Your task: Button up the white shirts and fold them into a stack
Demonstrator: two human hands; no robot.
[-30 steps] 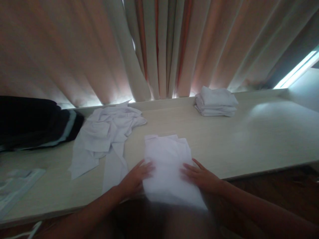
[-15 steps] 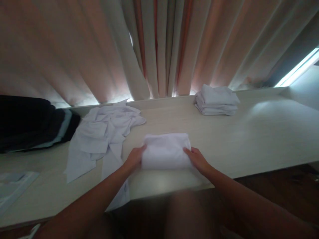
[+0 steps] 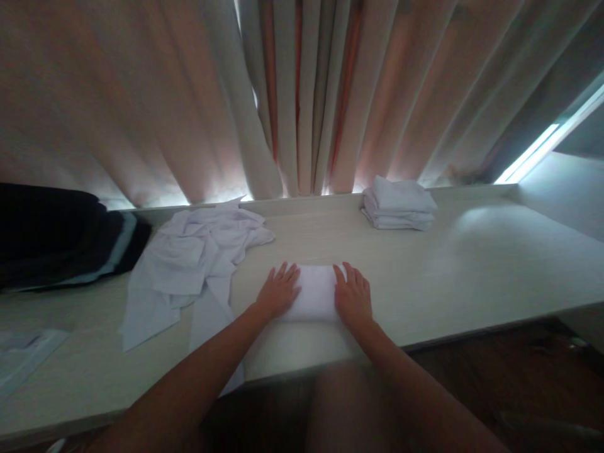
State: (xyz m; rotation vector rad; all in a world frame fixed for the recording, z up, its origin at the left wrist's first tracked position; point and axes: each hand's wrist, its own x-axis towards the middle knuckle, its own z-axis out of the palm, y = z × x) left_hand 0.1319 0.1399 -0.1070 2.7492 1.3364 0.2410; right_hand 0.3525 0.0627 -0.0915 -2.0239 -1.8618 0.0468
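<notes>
A folded white cloth point(image 3: 315, 292) lies as a compact oblong on the pale table near its front edge. My left hand point(image 3: 279, 291) rests flat over its left end, fingers apart. Over the right end lies my right hand point(image 3: 353, 296), its fingers loosely bent and apart, the thumb on the cloth's top. Both ends of the cloth are partly hidden under the hands. To the left is a crumpled heap of white cloth point(image 3: 189, 251), with strips hanging toward the front edge. A neat stack of folded white cloths point(image 3: 401, 202) sits at the back right.
Dark folded fabric point(image 3: 51, 239) with a light band is piled at the far left. A clear plastic-looking packet point(image 3: 28, 355) lies at the left front. Long curtains point(image 3: 302, 94) hang behind the pale table point(image 3: 472, 264). A white panel point(image 3: 561, 189) stands at the right.
The cloth was longer toward me and has been folded over into a shorter oblong. My hands have moved from gripping its sides to lying on top of it.
</notes>
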